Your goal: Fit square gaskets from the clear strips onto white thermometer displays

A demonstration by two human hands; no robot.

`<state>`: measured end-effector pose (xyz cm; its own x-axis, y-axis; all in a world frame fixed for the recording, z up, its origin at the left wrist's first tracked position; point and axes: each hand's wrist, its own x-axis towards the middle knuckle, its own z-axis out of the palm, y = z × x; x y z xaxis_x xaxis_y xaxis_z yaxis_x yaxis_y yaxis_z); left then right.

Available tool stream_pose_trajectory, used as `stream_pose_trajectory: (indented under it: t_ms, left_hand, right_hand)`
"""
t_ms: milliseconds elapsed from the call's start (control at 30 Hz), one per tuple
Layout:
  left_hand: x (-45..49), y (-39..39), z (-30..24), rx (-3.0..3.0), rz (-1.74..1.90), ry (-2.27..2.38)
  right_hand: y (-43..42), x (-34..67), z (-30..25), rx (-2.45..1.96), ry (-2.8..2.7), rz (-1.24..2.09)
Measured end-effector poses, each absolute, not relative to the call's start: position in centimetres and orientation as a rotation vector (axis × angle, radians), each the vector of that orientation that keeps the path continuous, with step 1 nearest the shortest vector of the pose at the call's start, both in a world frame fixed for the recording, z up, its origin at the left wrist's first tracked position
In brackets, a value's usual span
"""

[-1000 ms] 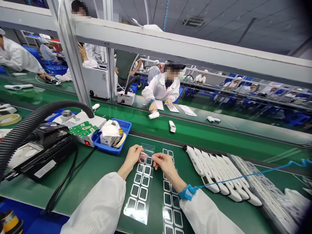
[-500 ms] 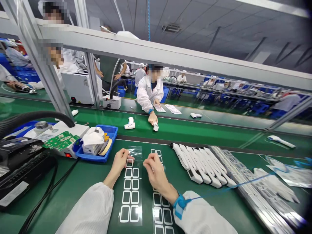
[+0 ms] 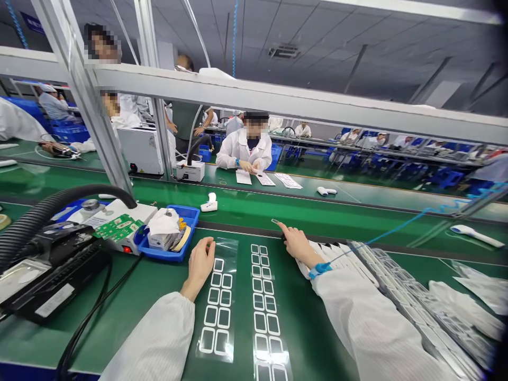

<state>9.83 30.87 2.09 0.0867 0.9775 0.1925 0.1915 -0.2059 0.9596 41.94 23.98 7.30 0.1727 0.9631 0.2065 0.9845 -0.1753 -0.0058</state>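
My left hand [image 3: 200, 267], fingers curled together, rests against the upper left edge of a clear sheet [image 3: 229, 248] of white rounded frame-shaped stickers; whether it grips that edge is hidden. At the sheet's top, only one sticker [image 3: 218, 265] sits in the row. My right hand [image 3: 298, 244] is raised over the far end of a row of white handheld devices [image 3: 349, 259], partly covering them. A small see-through frame sticker [image 3: 275, 221] is at its index fingertip; the thumb is hidden. A second sticker sheet [image 3: 261, 301] lies between my forearms.
A blue tray [image 3: 190, 217] of small items and a white box with green circuit boards [image 3: 117, 227] stand left. Silvery trays [image 3: 400, 286] run along the right. A blue cord trails from my right wristband. Across the green belt [image 3: 246, 203], a co-worker handles paper sheets.
My right hand has moved from between the sheets to the right and away, above the devices. My left hand stays by its sheet. The co-worker's arm has drawn back from the belt.
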Motion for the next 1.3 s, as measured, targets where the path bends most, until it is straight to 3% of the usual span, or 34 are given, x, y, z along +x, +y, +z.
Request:
stream_pose_trajectory:
  t_ms: [133,333,433,633,767,900,1100,1300]
  left_hand:
    - [9.4,29.8,3.8,1.457,1.243,1.116]
    - [8.2,19.3,6.3,1.281,0.823,0.698]
    - [6.3,13.1,5.9,0.760,0.615,0.305]
    - [-2.1,5.6,0.0,0.374,0.961,0.410]
    - [-9.4,2.9,-4.3,0.322,1.297,0.912]
    - [-15.1,2.3,-5.2,0.099,1.569,1.249]
    - [-18.9,3.2,-4.7,-0.034,1.658,1.212]
    - [-18.0,4.1,-5.7,0.008,1.611,1.215]
  right_hand:
    - [21.7,39.6,10.0,-2.012,-1.831,-0.132]
    - [15.1,28.2,12.3,-1.123,-1.277,0.620]
    - [12.1,21.5,11.5,-0.953,-1.133,0.919]
    - [9.1,11.9,6.1,-0.951,-1.046,1.263]
    - [9.6,5.9,1.5,-1.062,-0.979,1.331]
    - [10.6,-2.2,-1.1,-1.210,-0.960,1.622]
    - [11.3,-11.6,-1.8,-1.185,-1.075,1.723]
    - [11.4,-9.8,-1.8,-1.017,-1.283,1.639]
